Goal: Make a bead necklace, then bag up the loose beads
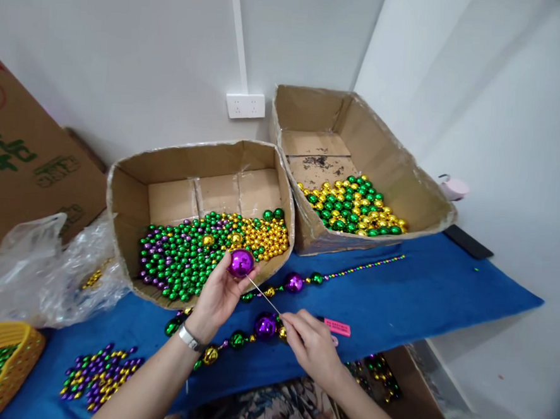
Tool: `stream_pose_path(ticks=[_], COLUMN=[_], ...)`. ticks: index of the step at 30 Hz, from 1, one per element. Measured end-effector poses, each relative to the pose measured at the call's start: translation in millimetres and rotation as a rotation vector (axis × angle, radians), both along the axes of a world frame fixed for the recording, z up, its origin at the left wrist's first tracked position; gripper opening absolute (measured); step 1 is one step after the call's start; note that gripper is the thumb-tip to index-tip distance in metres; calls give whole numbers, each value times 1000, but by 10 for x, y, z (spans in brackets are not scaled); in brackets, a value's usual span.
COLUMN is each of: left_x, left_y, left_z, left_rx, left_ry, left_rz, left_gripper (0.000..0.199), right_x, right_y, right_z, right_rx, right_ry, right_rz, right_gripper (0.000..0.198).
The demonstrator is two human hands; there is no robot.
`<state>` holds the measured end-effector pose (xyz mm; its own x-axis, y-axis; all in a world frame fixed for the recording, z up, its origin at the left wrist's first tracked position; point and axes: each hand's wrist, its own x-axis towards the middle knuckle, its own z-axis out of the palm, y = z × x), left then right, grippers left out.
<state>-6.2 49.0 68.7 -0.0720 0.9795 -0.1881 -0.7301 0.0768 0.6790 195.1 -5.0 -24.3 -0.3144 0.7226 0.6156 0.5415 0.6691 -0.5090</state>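
Between the thumb and fingers of my left hand (221, 297) is a large shiny purple bead (241, 263), held over the near edge of the left cardboard box (169, 155). My right hand (312, 344) pinches a thin metal needle (265, 295), whose far end meets the purple bead; whether it passes through is hidden. Below my hands, a string of mixed beads with a big purple bead (266, 325) lies on the blue cloth (426, 294). Behind it runs a second strand, with another purple bead (294, 282) and a tail of tiny beads (366, 266).
A second cardboard box (398, 141) holds green and gold beads. Loose small beads (102, 372) lie at the left near a yellow basket (29, 352) and clear plastic bags (24, 270). A pink-labelled item (337, 327) sits beside my right hand; a dark flat object (468, 242) lies far right.
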Motion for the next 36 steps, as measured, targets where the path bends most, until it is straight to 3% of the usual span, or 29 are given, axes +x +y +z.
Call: stream_pose_path(ticks=[5, 13, 16, 22, 36], left_x=[13, 5, -2, 5, 14], left_y=[-33, -92, -94, -95, -122], left_z=[-24, -111, -93, -59, -71], left_rx=[30, 244, 225, 45, 36], left_ry=[14, 152, 147, 41, 44], left_rz=[14, 23, 18, 23, 22], left_gripper=[22, 25, 23, 23, 25], right_x=[0, 16, 26, 35, 57], right_y=[-10, -77, -76, -73, -89], right_z=[-11, 17, 7, 16, -10], right_rx=[15, 57, 64, 58, 67], right_ry=[2, -32, -31, -8, -18], right_rz=[-4, -53, -47, -40, -37], right_gripper=[21, 22, 22, 21, 22])
